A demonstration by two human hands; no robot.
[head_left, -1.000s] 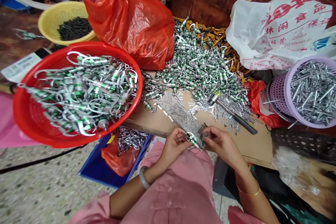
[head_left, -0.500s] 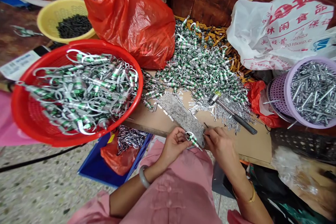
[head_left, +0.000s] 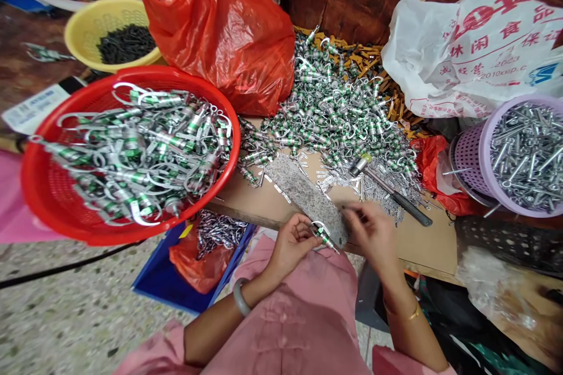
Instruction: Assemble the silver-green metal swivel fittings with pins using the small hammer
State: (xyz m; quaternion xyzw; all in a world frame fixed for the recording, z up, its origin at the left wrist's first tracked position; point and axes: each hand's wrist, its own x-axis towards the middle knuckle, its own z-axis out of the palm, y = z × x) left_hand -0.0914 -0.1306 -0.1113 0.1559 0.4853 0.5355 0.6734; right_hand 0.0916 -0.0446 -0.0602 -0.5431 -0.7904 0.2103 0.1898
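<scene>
L hand (head_left: pixel 295 243): thumb + fingers pinch the hook (head_left: pixel 326 236), slantwise at the stone's (head_left: pixel 313 202) near end; no real change there vs 1 s ago. R hand (head_left: pixel 373 235), at hook's 3 o'clock, has changed: fingertips shifted twd 12, now by stone's R edge, farther off hook's tip. So hook's in L grip alone. R fingers blurred; can't tell if they pinch sth small or nothing. L fingers hide part of hook; can't tell if it touches stone.

Outward, clock from hook: hammer (head_left: pixel 391 190) at 2, pile (head_left: pixel 334 108) at 12, red basket (head_left: pixel 236 135) at 10, purple tub (head_left: pixel 472 155) far out at 2, cut off by frame. Pile's lower layers hidden; small bits by hammer too jumbled to separate.
</scene>
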